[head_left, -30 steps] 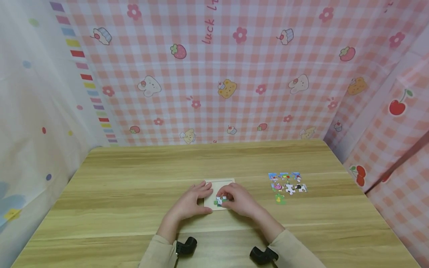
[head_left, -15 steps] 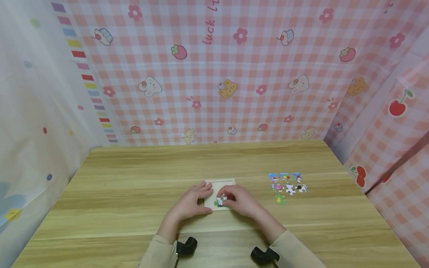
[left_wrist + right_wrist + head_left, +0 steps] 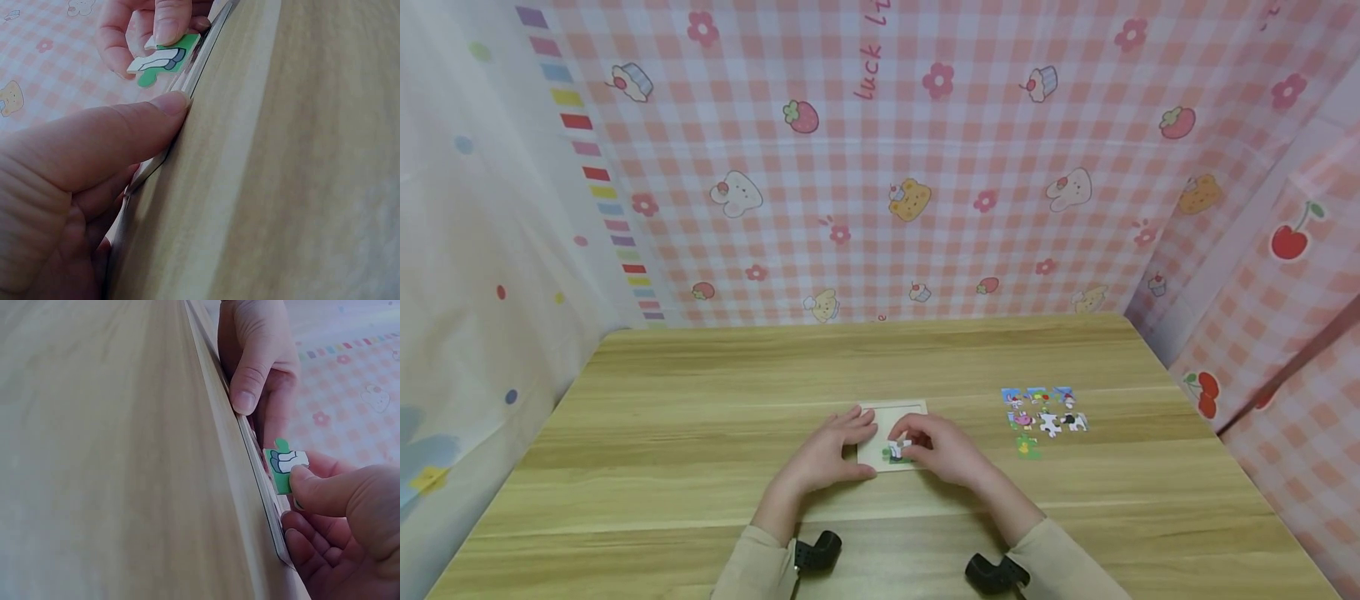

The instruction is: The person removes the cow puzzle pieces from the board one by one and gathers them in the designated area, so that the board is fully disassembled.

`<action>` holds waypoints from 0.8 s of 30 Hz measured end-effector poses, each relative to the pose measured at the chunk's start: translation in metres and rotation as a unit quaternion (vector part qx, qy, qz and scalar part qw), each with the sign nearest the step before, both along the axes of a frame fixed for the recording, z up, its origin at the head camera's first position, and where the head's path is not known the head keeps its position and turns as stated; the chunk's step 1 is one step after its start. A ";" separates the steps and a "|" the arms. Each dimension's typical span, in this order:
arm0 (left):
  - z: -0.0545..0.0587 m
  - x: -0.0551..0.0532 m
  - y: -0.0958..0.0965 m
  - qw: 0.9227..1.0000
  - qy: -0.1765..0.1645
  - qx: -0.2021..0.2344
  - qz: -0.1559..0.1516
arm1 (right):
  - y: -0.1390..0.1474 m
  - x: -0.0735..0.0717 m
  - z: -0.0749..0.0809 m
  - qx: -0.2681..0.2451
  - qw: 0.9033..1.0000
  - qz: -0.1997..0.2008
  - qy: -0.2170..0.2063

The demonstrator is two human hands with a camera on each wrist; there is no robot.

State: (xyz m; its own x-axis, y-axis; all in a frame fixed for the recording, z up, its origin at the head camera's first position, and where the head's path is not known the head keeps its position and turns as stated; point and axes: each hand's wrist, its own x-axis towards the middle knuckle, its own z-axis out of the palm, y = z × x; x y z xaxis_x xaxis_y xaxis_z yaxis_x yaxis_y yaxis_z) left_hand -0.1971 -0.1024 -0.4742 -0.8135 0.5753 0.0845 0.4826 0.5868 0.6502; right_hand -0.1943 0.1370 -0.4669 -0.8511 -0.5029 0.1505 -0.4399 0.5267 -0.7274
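A pale, flat puzzle tray [image 3: 889, 414] with a raised rim lies on the table in front of me. My left hand [image 3: 826, 450] rests along its left side, fingers spread on the rim and thumb at the near edge. My right hand [image 3: 942, 446] pinches a green-and-white jigsaw piece [image 3: 896, 452] between thumb and fingers, over the tray's near part. In the right wrist view the jigsaw piece [image 3: 282, 464] is tilted, and my right thumb covers part of it. The left wrist view shows my left thumb touching the tray's edge [image 3: 178, 122].
Several loose jigsaw pieces [image 3: 1049, 423] lie in rows to the right of the tray on the wooden table [image 3: 700, 392]. A pink checked curtain [image 3: 850, 167] hangs behind the table. Black wrist-camera mounts [image 3: 996, 573] stick out near both sleeves.
The right hand has shifted slightly to the right with the jigsaw piece, and the piece's angle has changed. The left hand and the tray have stayed put.
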 end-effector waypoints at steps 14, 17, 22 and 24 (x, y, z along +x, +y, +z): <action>0.000 -0.001 0.001 1.000 -0.002 0.009 -0.002 | 0.036 0.006 0.003 -0.037 0.999 -0.005 -0.022; 0.000 -0.001 0.001 1.000 -0.003 0.011 -0.004 | 0.048 0.008 0.005 -0.035 0.999 -0.013 -0.019; -0.001 -0.001 0.001 1.000 -0.004 0.011 -0.004 | 0.072 0.011 0.006 -0.047 0.999 -0.018 -0.015; -0.002 -0.001 0.001 1.000 -0.004 0.010 -0.003 | 0.082 0.013 0.006 -0.050 0.998 -0.024 -0.009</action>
